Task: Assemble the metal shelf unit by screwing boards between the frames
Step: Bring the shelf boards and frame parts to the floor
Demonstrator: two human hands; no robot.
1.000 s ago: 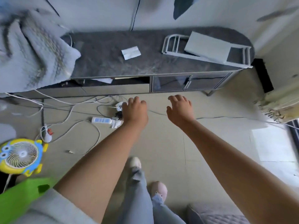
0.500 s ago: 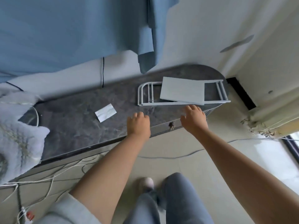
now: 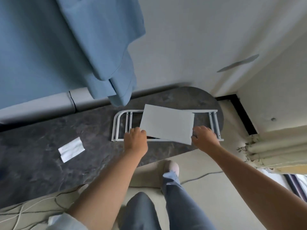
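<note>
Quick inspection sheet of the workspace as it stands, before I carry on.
Surface: dark marbled cabinet top, rounded at its right end.
Job's things: white board lying askew on stacked white metal frames.
Clutter: small white paper slip.
Grippers: left hand at the board's left edge, right hand at its right corner; grip unclear.
Cables: wires on the floor.
Surroundings: blue curtain, white wall, person's legs below.
</note>
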